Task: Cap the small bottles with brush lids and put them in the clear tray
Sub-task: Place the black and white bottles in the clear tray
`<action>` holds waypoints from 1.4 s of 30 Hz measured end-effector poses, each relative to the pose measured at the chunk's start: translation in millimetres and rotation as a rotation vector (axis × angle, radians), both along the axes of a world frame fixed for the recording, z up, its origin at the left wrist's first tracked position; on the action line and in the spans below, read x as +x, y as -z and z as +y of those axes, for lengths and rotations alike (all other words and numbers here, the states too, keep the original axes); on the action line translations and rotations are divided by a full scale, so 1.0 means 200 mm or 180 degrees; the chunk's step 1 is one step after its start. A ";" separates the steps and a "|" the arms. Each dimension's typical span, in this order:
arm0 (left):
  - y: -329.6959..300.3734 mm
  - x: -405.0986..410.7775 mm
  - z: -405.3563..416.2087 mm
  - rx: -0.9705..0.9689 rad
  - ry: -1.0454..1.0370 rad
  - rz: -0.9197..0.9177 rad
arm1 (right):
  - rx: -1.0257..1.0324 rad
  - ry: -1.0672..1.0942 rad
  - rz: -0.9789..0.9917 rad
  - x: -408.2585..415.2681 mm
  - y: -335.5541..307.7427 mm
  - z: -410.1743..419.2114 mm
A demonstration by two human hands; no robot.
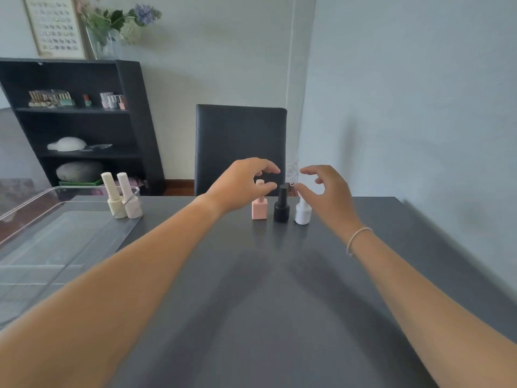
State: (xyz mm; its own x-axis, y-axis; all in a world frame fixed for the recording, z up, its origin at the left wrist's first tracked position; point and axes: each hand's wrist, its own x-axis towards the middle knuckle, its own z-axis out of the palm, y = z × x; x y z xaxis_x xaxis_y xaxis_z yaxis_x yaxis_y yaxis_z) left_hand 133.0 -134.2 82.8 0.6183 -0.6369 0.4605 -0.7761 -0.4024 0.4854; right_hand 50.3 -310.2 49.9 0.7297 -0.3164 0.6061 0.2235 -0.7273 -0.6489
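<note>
Bottles stand three in a row on the grey bench: a pink bottle, a black bottle and a white bottle, all uncapped, necks up. Just above them the left hand and right hand hover with fingers loosely spread, each grip holding nothing (likely reaching for a bottle). Farther left, the clear tray already holds two capped bottles upright in its far corner.

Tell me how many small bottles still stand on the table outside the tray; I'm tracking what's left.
3, in a row near the far table edge: pink bottle under the left hand, black bottle in the middle, white bottle partly hidden by the right hand.
</note>
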 end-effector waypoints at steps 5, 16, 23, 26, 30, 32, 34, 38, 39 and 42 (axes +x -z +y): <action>0.01 0.02 -0.11 0.0372 0.0048 -0.0089 | 0.0312 -0.0053 0.0188 -0.01 0.11 -0.08; 0.06 0.08 -0.17 0.0674 -0.0087 0.0009 | 0.0449 -0.0115 0.0340 0.06 0.16 -0.09; 0.09 0.07 -0.20 0.0334 -0.0182 0.0165 | 0.0435 -0.0116 0.0270 0.05 0.15 -0.09; 0.09 0.05 -0.20 0.0232 -0.0133 0.0138 | 0.0433 -0.0155 0.0263 0.03 0.15 -0.09; 0.04 0.02 -0.16 -0.0006 0.0000 0.0146 | 0.0487 -0.0252 0.0176 0.00 0.11 -0.06; -0.01 0.00 -0.11 -0.0219 0.0030 0.0154 | 0.0484 -0.0315 0.0102 -0.02 0.07 -0.02; -0.08 -0.02 -0.04 -0.0427 0.0031 0.0153 | 0.0494 -0.0418 0.0006 -0.04 0.02 0.05; -0.24 -0.05 0.20 -0.0798 -0.0150 0.0125 | 0.0494 -0.0722 -0.0083 -0.03 -0.10 0.26; -0.27 -0.05 0.27 -0.0880 -0.0226 0.0118 | 0.0484 -0.0818 -0.0090 -0.01 -0.13 0.32; -0.34 -0.04 0.52 -0.0881 -0.0532 0.0022 | 0.0452 -0.1107 -0.0101 0.05 -0.21 0.54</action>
